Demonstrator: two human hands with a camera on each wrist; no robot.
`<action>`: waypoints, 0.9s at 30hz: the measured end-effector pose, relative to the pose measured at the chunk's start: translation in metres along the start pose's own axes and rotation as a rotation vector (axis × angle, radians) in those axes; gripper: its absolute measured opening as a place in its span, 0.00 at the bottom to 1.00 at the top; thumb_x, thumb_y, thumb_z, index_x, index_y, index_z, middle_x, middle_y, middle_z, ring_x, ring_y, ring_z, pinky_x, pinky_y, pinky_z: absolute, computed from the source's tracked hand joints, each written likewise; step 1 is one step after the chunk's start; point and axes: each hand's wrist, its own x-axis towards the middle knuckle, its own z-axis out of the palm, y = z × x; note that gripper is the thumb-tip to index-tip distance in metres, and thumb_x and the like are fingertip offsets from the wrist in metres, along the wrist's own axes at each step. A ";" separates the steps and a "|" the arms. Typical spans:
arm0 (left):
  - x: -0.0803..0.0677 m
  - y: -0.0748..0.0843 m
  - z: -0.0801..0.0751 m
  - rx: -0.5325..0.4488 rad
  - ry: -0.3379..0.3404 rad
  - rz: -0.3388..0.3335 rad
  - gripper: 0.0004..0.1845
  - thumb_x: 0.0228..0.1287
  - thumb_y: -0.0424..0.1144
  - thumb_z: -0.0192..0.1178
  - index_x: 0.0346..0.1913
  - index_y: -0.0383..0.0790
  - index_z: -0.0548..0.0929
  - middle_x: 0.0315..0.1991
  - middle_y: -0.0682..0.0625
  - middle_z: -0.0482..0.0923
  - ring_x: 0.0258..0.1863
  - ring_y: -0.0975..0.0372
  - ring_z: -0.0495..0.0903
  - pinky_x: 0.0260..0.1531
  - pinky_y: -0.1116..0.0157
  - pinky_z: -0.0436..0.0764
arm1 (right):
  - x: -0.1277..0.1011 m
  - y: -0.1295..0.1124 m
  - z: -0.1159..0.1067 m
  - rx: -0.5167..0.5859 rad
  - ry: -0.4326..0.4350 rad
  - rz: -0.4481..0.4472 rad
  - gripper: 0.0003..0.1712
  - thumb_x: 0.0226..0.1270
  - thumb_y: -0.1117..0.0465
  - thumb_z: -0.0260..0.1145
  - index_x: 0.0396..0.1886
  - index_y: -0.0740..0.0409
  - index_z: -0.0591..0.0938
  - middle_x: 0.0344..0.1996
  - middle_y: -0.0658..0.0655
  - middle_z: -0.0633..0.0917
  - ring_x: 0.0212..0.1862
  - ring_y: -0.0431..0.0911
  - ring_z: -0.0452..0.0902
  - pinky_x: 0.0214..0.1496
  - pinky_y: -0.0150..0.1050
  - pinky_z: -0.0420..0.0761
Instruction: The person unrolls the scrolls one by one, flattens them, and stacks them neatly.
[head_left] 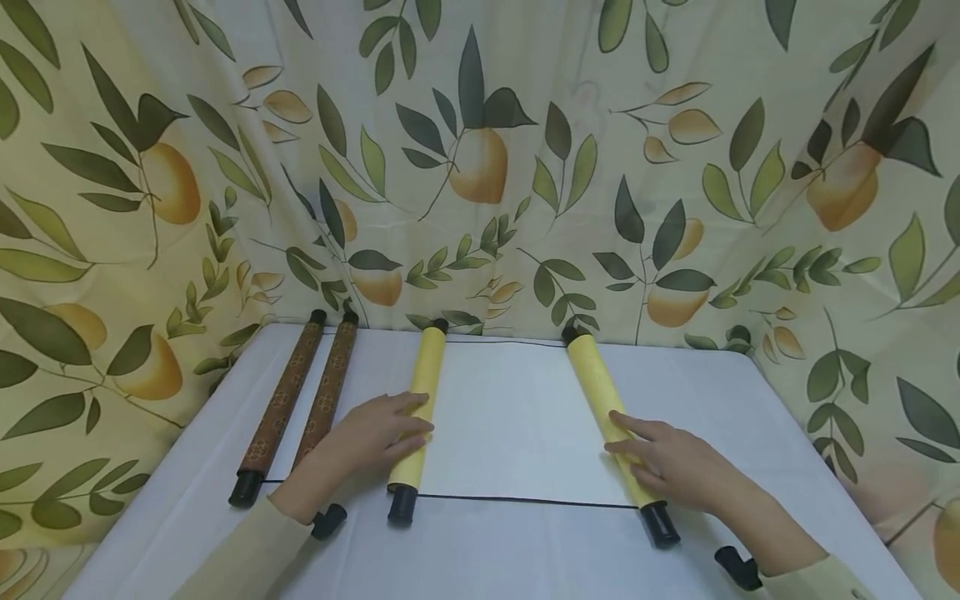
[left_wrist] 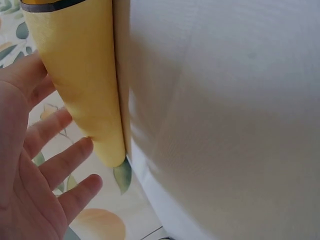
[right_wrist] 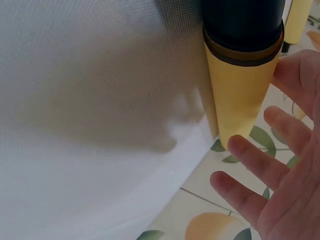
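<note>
A yellow scroll lies partly unrolled on the white table, with a blank white sheet point(head_left: 517, 417) between its left roll point(head_left: 429, 358) and right roll point(head_left: 595, 371). Black knobs cap the ends of both rolls. My left hand point(head_left: 375, 433) rests its extended fingers on the left roll. On the right roll lie the spread fingers of my right hand point(head_left: 678, 462). In the left wrist view, straight, parted fingers of the left hand point(left_wrist: 37, 165) are beside the yellow roll point(left_wrist: 82, 65). The right wrist view likewise has the right hand point(right_wrist: 290, 170) with spread fingers along its roll point(right_wrist: 240, 90).
Left of the yellow scroll lies a second scroll with two brown patterned rolls point(head_left: 288, 387), close together; my left forearm partly covers one. A white cloth covers the table point(head_left: 712, 383). A fruit-and-leaf printed curtain point(head_left: 555, 250) hangs behind and at the sides.
</note>
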 end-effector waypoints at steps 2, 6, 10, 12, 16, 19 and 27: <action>0.000 -0.001 0.000 -0.006 0.007 0.019 0.17 0.74 0.54 0.54 0.55 0.53 0.86 0.70 0.48 0.71 0.68 0.48 0.71 0.66 0.48 0.70 | 0.000 0.000 0.001 -0.005 -0.011 0.007 0.18 0.65 0.56 0.67 0.55 0.39 0.86 0.72 0.55 0.71 0.65 0.58 0.73 0.60 0.57 0.78; -0.001 -0.001 0.000 -0.012 0.021 0.039 0.16 0.73 0.53 0.55 0.53 0.51 0.85 0.68 0.47 0.73 0.68 0.44 0.70 0.65 0.46 0.71 | 0.000 0.002 0.001 -0.001 -0.012 0.009 0.15 0.65 0.50 0.69 0.51 0.41 0.86 0.71 0.56 0.72 0.65 0.59 0.73 0.60 0.59 0.77; -0.001 0.000 -0.002 -0.004 0.044 0.035 0.14 0.72 0.52 0.58 0.52 0.51 0.86 0.66 0.45 0.76 0.67 0.46 0.72 0.65 0.47 0.71 | 0.000 0.002 0.000 0.010 0.003 0.006 0.15 0.60 0.48 0.73 0.47 0.40 0.85 0.70 0.57 0.73 0.64 0.60 0.74 0.58 0.59 0.77; -0.001 0.000 -0.002 0.003 0.040 0.035 0.14 0.72 0.50 0.58 0.54 0.52 0.86 0.65 0.45 0.75 0.67 0.48 0.72 0.66 0.49 0.71 | 0.001 0.002 0.000 0.010 -0.005 0.014 0.17 0.59 0.50 0.74 0.49 0.39 0.85 0.70 0.57 0.73 0.64 0.60 0.73 0.58 0.60 0.77; -0.002 -0.001 -0.001 0.022 0.028 0.037 0.14 0.73 0.48 0.57 0.56 0.55 0.86 0.67 0.46 0.74 0.68 0.50 0.70 0.67 0.51 0.69 | 0.003 0.001 0.002 -0.013 -0.028 0.023 0.18 0.61 0.53 0.72 0.52 0.38 0.87 0.71 0.58 0.72 0.65 0.62 0.72 0.59 0.61 0.76; -0.003 -0.002 0.000 0.026 0.039 0.033 0.14 0.73 0.49 0.57 0.54 0.54 0.87 0.67 0.46 0.74 0.68 0.50 0.71 0.67 0.52 0.69 | 0.003 0.002 0.003 -0.028 -0.033 0.020 0.15 0.61 0.54 0.71 0.49 0.38 0.88 0.70 0.58 0.72 0.65 0.63 0.71 0.60 0.61 0.75; -0.009 -0.006 0.003 0.001 0.046 0.022 0.12 0.72 0.52 0.57 0.49 0.53 0.87 0.67 0.44 0.74 0.69 0.43 0.69 0.66 0.46 0.69 | 0.004 0.000 0.005 -0.039 -0.039 0.079 0.11 0.57 0.51 0.74 0.41 0.36 0.87 0.69 0.61 0.73 0.65 0.63 0.72 0.60 0.62 0.75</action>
